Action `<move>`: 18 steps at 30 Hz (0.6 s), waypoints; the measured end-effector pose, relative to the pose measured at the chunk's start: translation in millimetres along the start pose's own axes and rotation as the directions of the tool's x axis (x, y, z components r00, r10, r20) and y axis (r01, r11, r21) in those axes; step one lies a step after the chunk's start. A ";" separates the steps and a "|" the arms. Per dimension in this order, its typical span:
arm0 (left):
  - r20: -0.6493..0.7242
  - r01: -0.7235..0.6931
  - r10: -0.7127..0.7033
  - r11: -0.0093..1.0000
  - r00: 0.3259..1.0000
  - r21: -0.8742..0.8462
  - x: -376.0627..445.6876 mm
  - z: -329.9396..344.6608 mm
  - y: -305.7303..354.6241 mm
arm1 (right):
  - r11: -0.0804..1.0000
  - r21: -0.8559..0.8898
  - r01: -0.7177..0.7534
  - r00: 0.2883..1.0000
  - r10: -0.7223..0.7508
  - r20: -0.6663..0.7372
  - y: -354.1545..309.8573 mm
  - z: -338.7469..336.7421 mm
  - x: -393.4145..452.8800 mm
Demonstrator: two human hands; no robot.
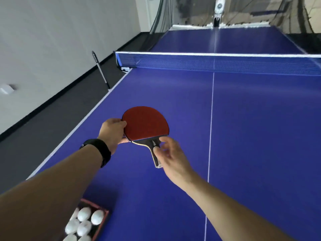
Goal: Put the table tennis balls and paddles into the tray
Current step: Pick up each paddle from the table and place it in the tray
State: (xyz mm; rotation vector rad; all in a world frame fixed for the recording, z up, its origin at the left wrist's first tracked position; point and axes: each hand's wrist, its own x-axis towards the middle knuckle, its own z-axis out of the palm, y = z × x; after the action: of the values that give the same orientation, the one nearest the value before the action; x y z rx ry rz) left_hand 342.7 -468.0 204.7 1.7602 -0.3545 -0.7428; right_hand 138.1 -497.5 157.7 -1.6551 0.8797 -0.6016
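A paddle [145,123] with a red rubber face and a dark handle is held above the blue table. My left hand [113,132] grips the left edge of its blade. My right hand [171,156] pinches the handle from the right, fingers partly spread. At the bottom left, partly hidden under my left forearm, a dark red tray [102,225] holds several white table tennis balls [84,221].
The blue table [251,136] has a white centre line and a net [217,61] across the middle. A ball machine [218,11] with catch netting stands at the far end. A thin pole [101,71] leans near the table's left edge, over dark floor.
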 end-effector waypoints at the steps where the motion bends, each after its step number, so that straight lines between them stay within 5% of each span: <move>1: -0.030 0.004 -0.004 1.000 1.000 -0.001 3.4 -33.2 -4.5 | 0.998 0.056 -0.039 0.999 0.039 0.004 -8.8 23.5 -0.1; 4: -0.078 0.017 -0.015 1.000 0.997 0.021 8.6 -132.3 -23.4 | 0.972 0.170 -0.162 0.987 0.161 0.022 -30.0 96.9 4.3; 10: -0.115 0.094 -0.085 0.993 0.990 0.072 10.6 -303.1 -80.9 | 0.899 0.277 -0.339 0.924 0.264 0.276 -50.2 264.2 -3.4; 18: -0.151 0.069 -0.006 0.908 0.989 0.414 47.6 -435.3 -165.7 | 0.876 0.157 -0.456 0.870 0.401 0.287 -27.0 428.0 -35.3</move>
State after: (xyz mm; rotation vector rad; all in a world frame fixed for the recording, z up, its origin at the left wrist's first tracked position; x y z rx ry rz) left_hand 636.5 -117.0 106.3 2.2202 -0.4022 -0.5866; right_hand 452.5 -215.5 75.4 -1.2414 0.9248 -0.1674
